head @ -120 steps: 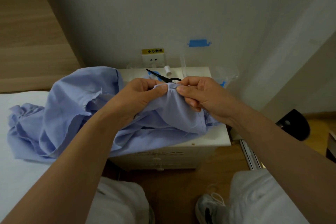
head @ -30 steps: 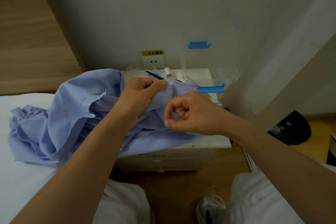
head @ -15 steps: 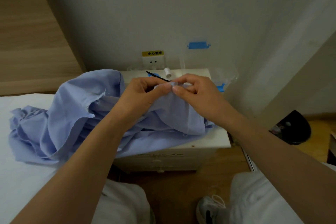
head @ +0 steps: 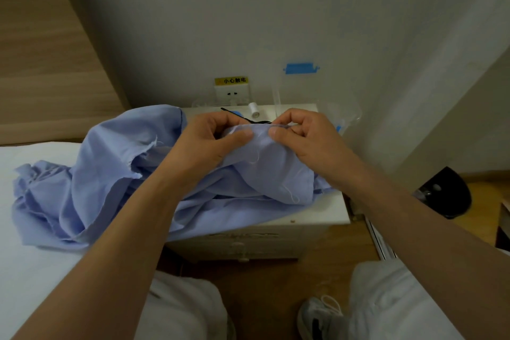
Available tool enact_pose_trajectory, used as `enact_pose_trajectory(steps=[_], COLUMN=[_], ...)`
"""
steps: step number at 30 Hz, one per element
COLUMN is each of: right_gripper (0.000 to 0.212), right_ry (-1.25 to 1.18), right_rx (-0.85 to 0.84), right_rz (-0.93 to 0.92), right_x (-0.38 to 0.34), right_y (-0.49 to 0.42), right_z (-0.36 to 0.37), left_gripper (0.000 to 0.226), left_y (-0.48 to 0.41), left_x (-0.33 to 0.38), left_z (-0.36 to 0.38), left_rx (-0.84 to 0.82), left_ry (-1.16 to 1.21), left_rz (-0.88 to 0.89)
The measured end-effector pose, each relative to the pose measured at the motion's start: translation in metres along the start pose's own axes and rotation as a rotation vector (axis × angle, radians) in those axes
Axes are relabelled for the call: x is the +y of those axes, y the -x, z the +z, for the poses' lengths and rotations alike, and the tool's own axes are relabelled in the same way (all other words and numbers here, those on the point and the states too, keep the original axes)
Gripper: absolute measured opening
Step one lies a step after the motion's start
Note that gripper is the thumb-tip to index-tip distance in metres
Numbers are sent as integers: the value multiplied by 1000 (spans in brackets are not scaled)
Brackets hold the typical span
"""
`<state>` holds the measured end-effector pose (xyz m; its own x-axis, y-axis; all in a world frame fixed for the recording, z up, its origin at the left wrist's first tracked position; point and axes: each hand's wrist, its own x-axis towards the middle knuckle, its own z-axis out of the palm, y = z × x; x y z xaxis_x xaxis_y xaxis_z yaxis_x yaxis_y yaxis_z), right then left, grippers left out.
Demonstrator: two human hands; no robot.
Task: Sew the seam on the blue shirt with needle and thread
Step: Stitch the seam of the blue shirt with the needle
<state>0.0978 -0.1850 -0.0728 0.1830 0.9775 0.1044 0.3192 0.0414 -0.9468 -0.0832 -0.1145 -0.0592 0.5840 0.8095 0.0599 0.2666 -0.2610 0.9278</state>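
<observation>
The blue shirt (head: pixel 105 174) lies bunched across the bed and the white nightstand (head: pixel 325 215). My left hand (head: pixel 212 143) pinches a raised fold of the shirt at its seam edge. My right hand (head: pixel 306 141) pinches the same fold just to the right, thumb and fingers curled at the seam; the needle is too small to make out. A thin white thread (head: pixel 256 159) loops down over the cloth below my hands. A white thread spool (head: pixel 253 109) stands at the back of the nightstand.
Black scissors (head: pixel 242 119) lie on the nightstand behind my hands. A clear plastic box (head: pixel 342 119) with blue clips sits at the back right. A wall socket (head: pixel 231 92) is above. The white bed (head: pixel 27 257) is at left, a black bin (head: pixel 447 193) at right.
A second ago my right hand was pulled back toward me, away from the cloth; it has returned to the fold and pinches the seam beside my left hand, which stayed put.
</observation>
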Motion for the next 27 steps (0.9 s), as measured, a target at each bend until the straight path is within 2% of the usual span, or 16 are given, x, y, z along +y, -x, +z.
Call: enact_pose_trajectory(steps=[5,9,12,14,18,22,27], right_gripper=[8,3,20,23,11,13,17], right_ry=[14,-5,-51,-60,59,129,133], right_rx=[-15,-2,9,-13,-44,18,-4], right_rz=[-34,-41,-34,-75,-193,-262,-266], right_x=[1,-1,0,0,-3,-5,-5], right_y=[2,2,1,0,5,9,9], right_z=[0,0,-2,-4,-6,-8,-11], left_gripper=[20,18,17,18,19,21,19], left_y=[1,2,2,4,3,2,1], left_x=[1,5,6,8,7,6,6], left_z=[6,6,5,5,4,4,5], left_rx=[-25,-14,16,25,26,14,3], left_ry=[-1,30,40,47,46,59,92], left_rz=[-4,-18,-35,-44,-43,-43,-48])
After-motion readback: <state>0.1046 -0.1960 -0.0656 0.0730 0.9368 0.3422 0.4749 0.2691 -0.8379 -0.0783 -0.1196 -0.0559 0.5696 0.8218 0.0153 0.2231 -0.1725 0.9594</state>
